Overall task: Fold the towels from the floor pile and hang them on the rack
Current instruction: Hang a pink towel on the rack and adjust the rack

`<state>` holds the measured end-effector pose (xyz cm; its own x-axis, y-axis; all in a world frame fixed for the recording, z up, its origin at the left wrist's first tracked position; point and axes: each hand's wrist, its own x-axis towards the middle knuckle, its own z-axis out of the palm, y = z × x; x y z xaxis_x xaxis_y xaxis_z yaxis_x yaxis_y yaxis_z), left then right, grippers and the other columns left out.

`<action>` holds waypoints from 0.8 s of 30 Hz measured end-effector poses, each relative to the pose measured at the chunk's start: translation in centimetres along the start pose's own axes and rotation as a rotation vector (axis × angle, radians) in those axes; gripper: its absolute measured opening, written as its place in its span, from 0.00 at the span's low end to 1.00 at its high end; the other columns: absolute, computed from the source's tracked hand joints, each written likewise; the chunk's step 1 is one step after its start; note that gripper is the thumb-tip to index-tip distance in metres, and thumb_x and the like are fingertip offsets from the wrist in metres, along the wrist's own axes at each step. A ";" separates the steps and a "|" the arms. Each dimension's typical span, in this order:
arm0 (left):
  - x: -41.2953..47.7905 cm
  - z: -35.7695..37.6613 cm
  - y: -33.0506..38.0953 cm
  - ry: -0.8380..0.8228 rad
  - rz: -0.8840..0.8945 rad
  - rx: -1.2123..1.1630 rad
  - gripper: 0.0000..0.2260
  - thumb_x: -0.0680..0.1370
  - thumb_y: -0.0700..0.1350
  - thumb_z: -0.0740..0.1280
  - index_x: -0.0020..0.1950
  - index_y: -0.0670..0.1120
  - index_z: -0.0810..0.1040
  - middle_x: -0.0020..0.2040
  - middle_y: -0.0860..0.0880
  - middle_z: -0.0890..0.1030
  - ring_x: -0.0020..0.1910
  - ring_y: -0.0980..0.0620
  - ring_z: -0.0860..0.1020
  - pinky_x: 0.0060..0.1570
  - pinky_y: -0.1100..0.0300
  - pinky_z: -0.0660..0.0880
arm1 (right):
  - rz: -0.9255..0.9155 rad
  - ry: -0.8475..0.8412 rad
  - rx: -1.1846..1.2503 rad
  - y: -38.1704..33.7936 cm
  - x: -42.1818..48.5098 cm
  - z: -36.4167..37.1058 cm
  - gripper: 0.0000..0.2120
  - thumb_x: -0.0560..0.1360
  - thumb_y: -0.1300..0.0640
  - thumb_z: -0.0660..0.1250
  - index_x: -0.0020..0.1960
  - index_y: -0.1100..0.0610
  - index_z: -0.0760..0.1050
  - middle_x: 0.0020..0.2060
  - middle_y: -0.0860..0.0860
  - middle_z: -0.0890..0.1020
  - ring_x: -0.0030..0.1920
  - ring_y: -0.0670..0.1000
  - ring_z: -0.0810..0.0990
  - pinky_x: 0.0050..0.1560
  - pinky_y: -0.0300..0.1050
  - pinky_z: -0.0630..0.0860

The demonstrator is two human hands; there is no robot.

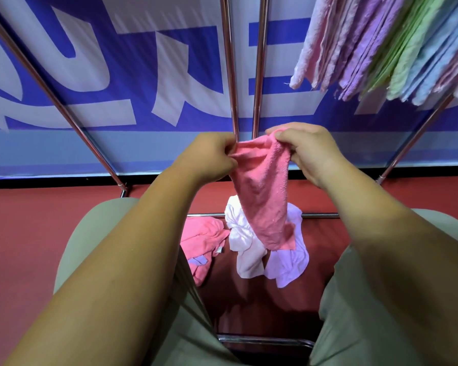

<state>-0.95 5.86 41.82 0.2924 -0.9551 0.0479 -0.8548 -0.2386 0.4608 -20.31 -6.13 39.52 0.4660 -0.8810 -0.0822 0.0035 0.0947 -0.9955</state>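
Observation:
A pink towel (262, 191) hangs bunched between my hands above the floor. My left hand (209, 157) pinches its upper left edge and my right hand (307, 151) grips its upper right corner. Under it on the red floor lies the pile: a white towel (243, 249), a pale lilac towel (288, 268) and another pink towel (201, 239) to the left. The metal rack (229, 62) stands right behind the held towel, its upright bars rising past my hands. Several folded pastel towels (386, 46) hang on the rack at the upper right.
A blue and white banner (103, 75) covers the wall behind the rack. The rack's slanted legs (64, 107) reach the red floor (24, 233) at left and right. My knees in khaki trousers (90, 239) flank the pile, and a chrome bar (265, 340) crosses below.

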 end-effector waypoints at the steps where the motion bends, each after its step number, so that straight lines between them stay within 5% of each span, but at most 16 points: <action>1: 0.1 -0.2 0.0 0.027 -0.006 -0.026 0.06 0.72 0.38 0.68 0.40 0.44 0.71 0.36 0.48 0.75 0.34 0.50 0.70 0.33 0.56 0.67 | -0.019 0.013 -0.046 0.0 0.0 -0.1 0.09 0.73 0.61 0.73 0.51 0.57 0.89 0.48 0.57 0.89 0.48 0.52 0.86 0.56 0.51 0.81; 7: -0.1 -0.6 0.2 0.080 0.020 -0.095 0.08 0.71 0.34 0.63 0.43 0.47 0.75 0.37 0.52 0.77 0.36 0.58 0.73 0.35 0.62 0.69 | -0.127 0.058 -0.220 -0.5 -0.2 -0.5 0.09 0.77 0.57 0.74 0.55 0.50 0.88 0.48 0.45 0.89 0.48 0.43 0.85 0.61 0.49 0.82; 12: 0.0 -1.1 0.1 0.135 -0.098 -0.198 0.11 0.71 0.33 0.62 0.41 0.47 0.79 0.39 0.52 0.82 0.36 0.54 0.77 0.35 0.61 0.73 | -0.172 0.118 -0.269 -0.4 -0.1 -0.8 0.18 0.77 0.57 0.75 0.66 0.46 0.84 0.35 0.34 0.79 0.43 0.42 0.78 0.63 0.54 0.82; 18: -0.5 -2.2 0.5 0.196 -0.192 -0.326 0.05 0.72 0.39 0.64 0.42 0.46 0.79 0.43 0.45 0.85 0.45 0.43 0.84 0.47 0.48 0.82 | -0.177 0.197 -0.290 -0.6 0.0 -1.0 0.19 0.77 0.53 0.75 0.67 0.52 0.84 0.48 0.43 0.87 0.50 0.41 0.85 0.64 0.53 0.82; 20: -0.7 -2.2 0.7 0.167 -0.166 -0.321 0.01 0.74 0.42 0.66 0.43 0.46 0.78 0.43 0.44 0.84 0.40 0.47 0.80 0.40 0.53 0.77 | -0.203 0.216 -0.325 -0.7 -0.2 -1.0 0.14 0.78 0.54 0.74 0.63 0.51 0.85 0.44 0.41 0.85 0.46 0.41 0.83 0.61 0.52 0.83; 24: -0.8 -1.9 0.8 0.162 -0.103 -0.245 0.10 0.78 0.50 0.73 0.44 0.45 0.76 0.37 0.53 0.78 0.34 0.55 0.72 0.35 0.59 0.68 | -0.255 0.238 -0.358 -0.8 -0.4 -1.2 0.08 0.79 0.56 0.72 0.57 0.51 0.84 0.42 0.39 0.81 0.44 0.39 0.79 0.53 0.41 0.80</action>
<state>-1.00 6.76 43.82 0.4534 -0.8830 0.1215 -0.6944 -0.2645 0.6693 -21.51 -6.43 40.34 0.2746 -0.9408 0.1987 -0.2326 -0.2655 -0.9356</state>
